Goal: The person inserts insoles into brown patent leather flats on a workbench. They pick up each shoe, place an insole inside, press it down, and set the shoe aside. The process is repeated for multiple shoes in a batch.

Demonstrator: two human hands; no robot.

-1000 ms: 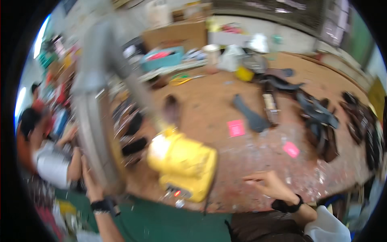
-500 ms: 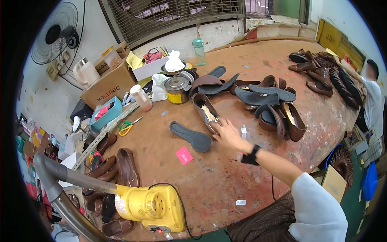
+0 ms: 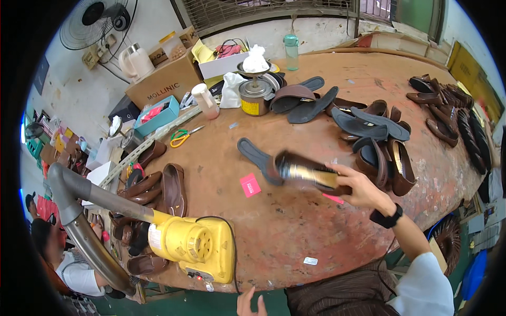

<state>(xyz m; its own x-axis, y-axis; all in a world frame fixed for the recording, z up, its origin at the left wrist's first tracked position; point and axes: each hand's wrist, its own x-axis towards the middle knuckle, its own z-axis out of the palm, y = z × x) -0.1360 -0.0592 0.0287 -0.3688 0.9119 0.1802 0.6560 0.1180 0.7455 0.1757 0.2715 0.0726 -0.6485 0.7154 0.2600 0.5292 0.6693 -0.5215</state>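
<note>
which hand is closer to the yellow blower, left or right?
Left. The left hand sits at the table's near edge, just below and right of the yellow blower. The right hand is farther off to the right, over the table, holding a brown shoe.

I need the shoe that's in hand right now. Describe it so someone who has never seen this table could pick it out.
Start at the big round brown table and go to its near right side, just left of the cluster of brown shoes and dark soles. There the right hand holds a brown shoe above the tabletop. Unlike its neighbours lying flat, it is lifted and blurred, showing a gold insole.
</note>
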